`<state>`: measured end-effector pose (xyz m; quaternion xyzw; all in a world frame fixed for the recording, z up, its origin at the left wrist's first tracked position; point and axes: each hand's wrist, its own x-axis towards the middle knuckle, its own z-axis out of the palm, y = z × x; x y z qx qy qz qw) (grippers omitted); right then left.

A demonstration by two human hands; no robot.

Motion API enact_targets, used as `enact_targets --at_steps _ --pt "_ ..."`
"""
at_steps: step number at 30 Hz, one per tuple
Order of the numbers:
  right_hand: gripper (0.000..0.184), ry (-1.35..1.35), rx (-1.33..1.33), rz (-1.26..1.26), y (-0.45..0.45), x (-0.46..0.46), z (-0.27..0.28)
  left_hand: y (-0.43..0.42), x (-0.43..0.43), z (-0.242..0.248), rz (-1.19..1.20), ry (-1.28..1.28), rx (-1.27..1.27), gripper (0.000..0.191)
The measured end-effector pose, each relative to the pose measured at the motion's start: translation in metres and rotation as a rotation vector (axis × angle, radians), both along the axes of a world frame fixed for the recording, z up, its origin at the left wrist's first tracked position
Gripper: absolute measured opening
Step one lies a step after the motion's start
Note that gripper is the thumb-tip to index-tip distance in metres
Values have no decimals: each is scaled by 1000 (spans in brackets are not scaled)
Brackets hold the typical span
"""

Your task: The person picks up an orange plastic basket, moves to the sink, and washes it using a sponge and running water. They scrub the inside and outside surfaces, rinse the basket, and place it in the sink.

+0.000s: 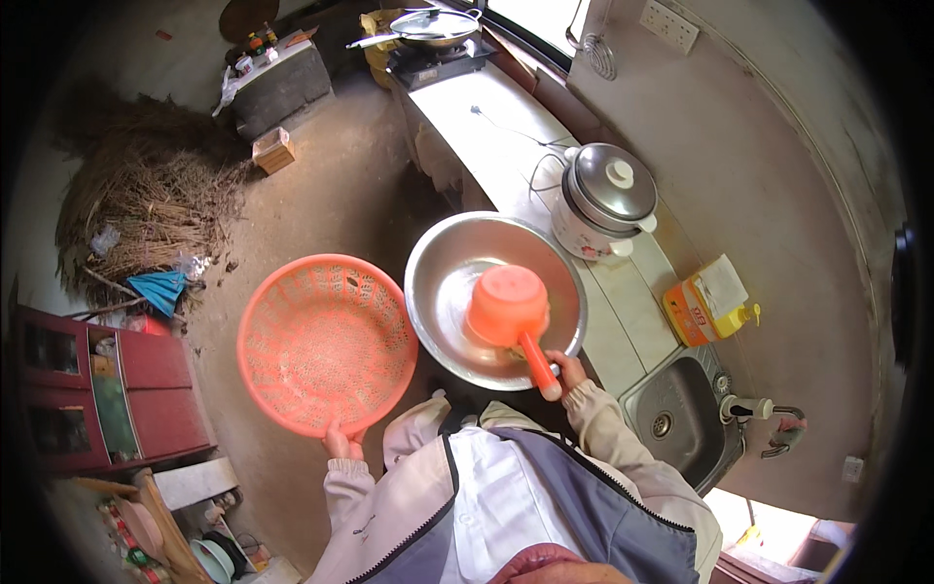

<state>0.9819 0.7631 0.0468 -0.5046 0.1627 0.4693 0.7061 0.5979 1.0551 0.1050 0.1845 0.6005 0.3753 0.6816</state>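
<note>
My left hand (341, 442) grips the near rim of a round coral-coloured plastic basket (328, 343) with a perforated wall and base. The basket hangs over the floor, its inside facing up. My right hand (571, 374) is closed at the near right rim of a wide stainless steel basin (445, 248). An orange plastic water dipper (508, 310) sits over the basin, bottom up, its handle crossing the rim beside my right fingers. Whether those fingers also hold the handle is unclear. The basin's left rim is close to or touching the basket's rim.
A white-tiled counter (613, 292) runs along the right, bearing a lidded electric pot (595, 219), a yellow-and-orange pump bottle (697, 314) and a steel sink (678, 409). A lidded pan (434, 28) stands on the far stove. Brushwood (157, 197) and a red cabinet (157, 390) are at left.
</note>
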Motion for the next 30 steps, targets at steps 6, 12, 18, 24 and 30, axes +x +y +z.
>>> enact_targets --at_steps 6,12,18,24,30 --pt "25 -10 141 -175 184 52 -34 83 -6 4 1 -49 53 49" --pt "22 -102 -61 -338 312 158 -58 125 26 5 34 -82 -7 52" --pt "30 -128 -68 -426 361 248 -82 155 76 3 82 -48 -102 55" --pt "36 -120 -33 -493 381 302 -96 190 139 13 31 -36 -115 54" --pt "38 -130 -102 27 351 297 -42 211 191 23 -30 -5 -107 55"
